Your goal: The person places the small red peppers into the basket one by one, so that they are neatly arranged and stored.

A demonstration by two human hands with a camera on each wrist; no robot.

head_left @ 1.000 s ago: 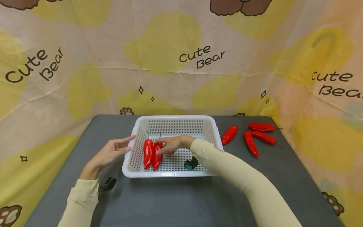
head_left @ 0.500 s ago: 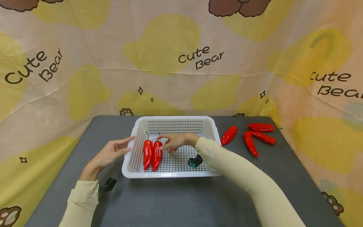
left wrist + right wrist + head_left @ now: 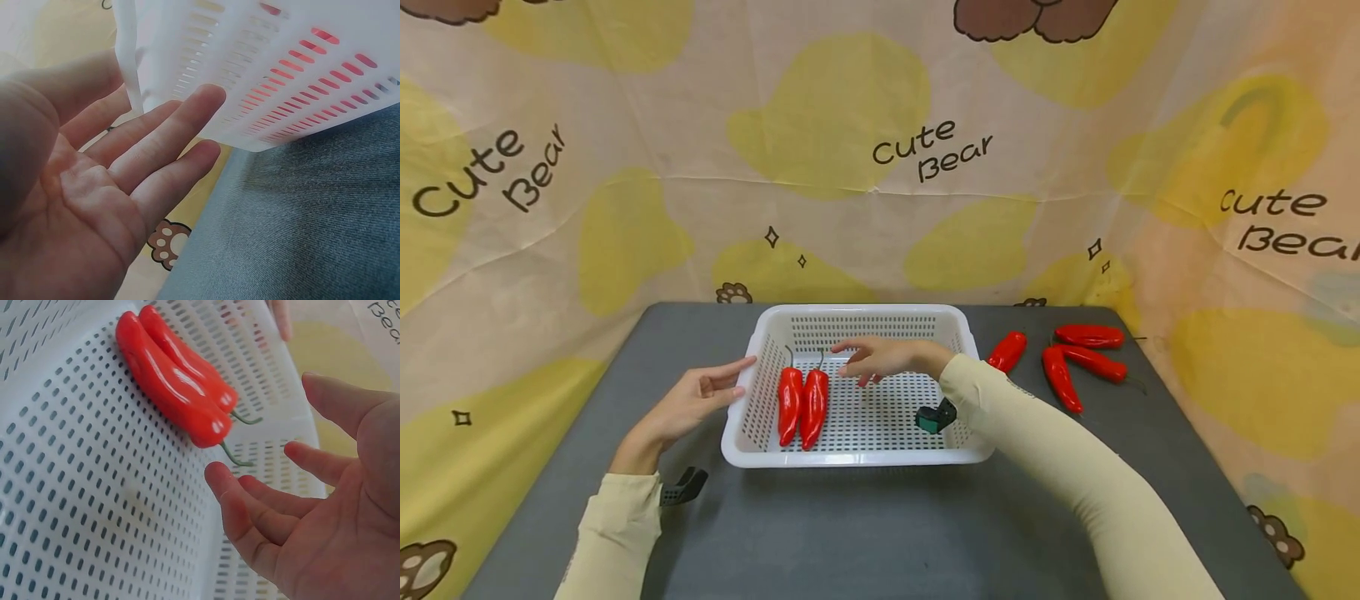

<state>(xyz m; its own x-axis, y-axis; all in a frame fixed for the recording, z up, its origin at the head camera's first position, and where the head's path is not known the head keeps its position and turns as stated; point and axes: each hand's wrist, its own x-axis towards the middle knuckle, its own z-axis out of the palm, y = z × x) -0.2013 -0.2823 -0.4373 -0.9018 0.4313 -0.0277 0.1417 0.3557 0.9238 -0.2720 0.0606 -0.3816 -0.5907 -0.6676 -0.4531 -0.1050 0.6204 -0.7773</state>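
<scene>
Two red chili peppers, one to the left (image 3: 790, 407) and one beside it (image 3: 815, 408), lie side by side in the left part of a white perforated plastic basket (image 3: 865, 458). Their green stems point to the back. My right hand (image 3: 887, 357) hovers over the basket with spread, relaxed fingers and holds nothing; in the right wrist view its fingertips (image 3: 219, 475) are near the stems. At the basket's left rim, my left hand (image 3: 688, 404) touches with extended fingers. The left wrist view shows these fingers (image 3: 169, 147) against the outer wall (image 3: 250, 69).
Right of the basket, one red pepper (image 3: 1007, 350) lies close to its wall, partly behind the right sleeve. Several more peppers (image 3: 1063, 379) are grouped farther right on the grey table (image 3: 850, 533). A printed cloth (image 3: 850, 167) hangs behind the table.
My right hand has drawn away from the right-hand pepper in the basket, up and to the right, its fingers spreading. My left hand has stayed at the rim.
</scene>
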